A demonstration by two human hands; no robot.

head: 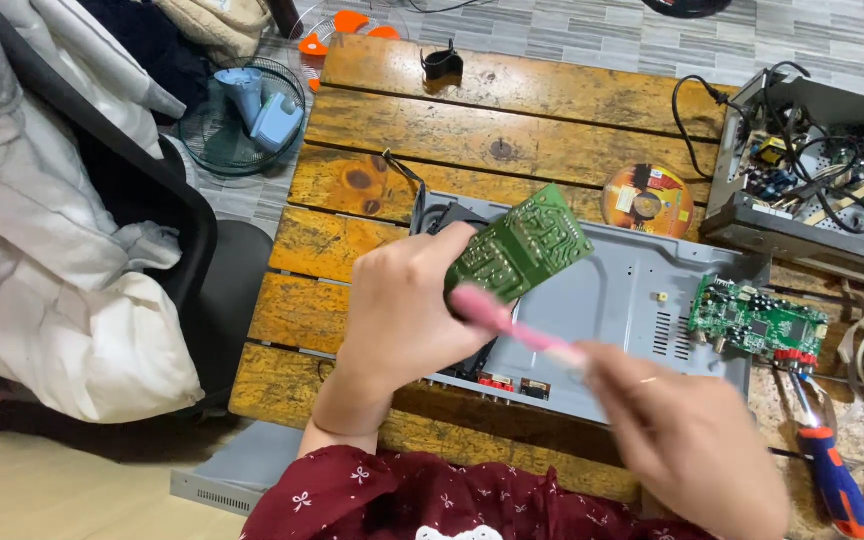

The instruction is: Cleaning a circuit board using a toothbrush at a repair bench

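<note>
Two circuit boards, one brush, one disc out on the desk (512,100)

We're gripping one green board (520,243) in left hand (402,310) fingers, right hand (687,435) fingers closing around a pink brush (512,325); second board (757,320) sitting in the grey chassis (632,290), disc (647,198) beyond.

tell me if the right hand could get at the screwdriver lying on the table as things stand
Probably yes, but not freely: the right hand already grips a pink brush. The screwdriver lies just beside it, uncovered, with nothing between.

Worn wooden table (512,100), grey tiled floor (592,30)
</note>
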